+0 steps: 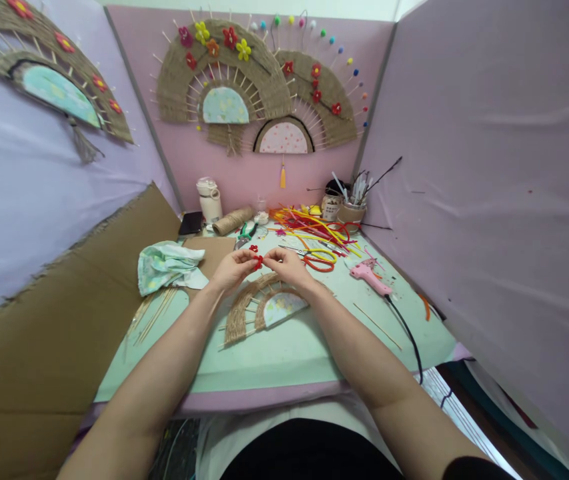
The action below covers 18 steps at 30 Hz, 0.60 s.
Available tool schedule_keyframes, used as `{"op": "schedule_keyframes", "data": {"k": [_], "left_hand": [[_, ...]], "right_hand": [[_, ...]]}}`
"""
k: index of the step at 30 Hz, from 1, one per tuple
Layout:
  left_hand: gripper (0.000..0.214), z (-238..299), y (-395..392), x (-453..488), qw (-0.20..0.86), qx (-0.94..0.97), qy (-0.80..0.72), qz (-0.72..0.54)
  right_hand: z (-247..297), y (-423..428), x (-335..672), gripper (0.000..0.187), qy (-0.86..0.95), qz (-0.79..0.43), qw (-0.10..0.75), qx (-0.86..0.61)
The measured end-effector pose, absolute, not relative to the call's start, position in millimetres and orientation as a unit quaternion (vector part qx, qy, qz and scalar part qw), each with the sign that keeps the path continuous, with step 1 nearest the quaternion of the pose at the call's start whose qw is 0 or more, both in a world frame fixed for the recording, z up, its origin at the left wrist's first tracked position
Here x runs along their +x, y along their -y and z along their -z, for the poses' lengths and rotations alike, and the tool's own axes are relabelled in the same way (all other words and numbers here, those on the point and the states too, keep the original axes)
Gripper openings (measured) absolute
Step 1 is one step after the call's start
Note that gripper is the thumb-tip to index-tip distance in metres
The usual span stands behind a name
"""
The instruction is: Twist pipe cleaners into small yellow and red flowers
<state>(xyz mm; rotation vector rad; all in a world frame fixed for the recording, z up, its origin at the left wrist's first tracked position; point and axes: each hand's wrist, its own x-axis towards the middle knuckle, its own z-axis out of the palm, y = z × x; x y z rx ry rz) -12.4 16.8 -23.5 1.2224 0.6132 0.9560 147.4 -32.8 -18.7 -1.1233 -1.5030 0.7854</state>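
Note:
Between my two hands, above the table, is a small red pipe-cleaner flower [258, 263]. My left hand [237, 268] pinches it from the left side. From the right, the fingertips of my right hand [287, 263] are closed together at the flower's edge; which part they grip is too small to make out. Just beyond the fingers lies another small red flower [253, 248]. Below my hands rests a twine-wrapped fan [244, 303] with a pale floral half-circle [281, 307] at its centre, partly covered by my right forearm.
Orange- and yellow-handled scissors [320, 259] lie beyond my right hand, near piled pipe cleaners [309, 227]. A pink glue gun [370, 277] trails its cord off the front edge. Floral cloth [167, 267] and thin sticks [157, 313] lie left. Finished fans [174, 87] hang behind.

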Motion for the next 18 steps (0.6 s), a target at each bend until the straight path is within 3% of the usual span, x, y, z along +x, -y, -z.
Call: {"op": "schedule_keyframes", "data": {"k": [10,18], "left_hand": [[0.027,21.1,-12.6,-9.1,0.574,0.632,-0.305,-0.421],[0.028,26.4,-16.1,-10.1,0.560,0.633,-0.310,-0.437]], "right_hand": [[17.5,39.2,150.4,0.019,0.534,-0.486,0.484,-0.495],[25.1,29.6,144.5,0.014,0.581,-0.365,0.540,-0.487]]}}
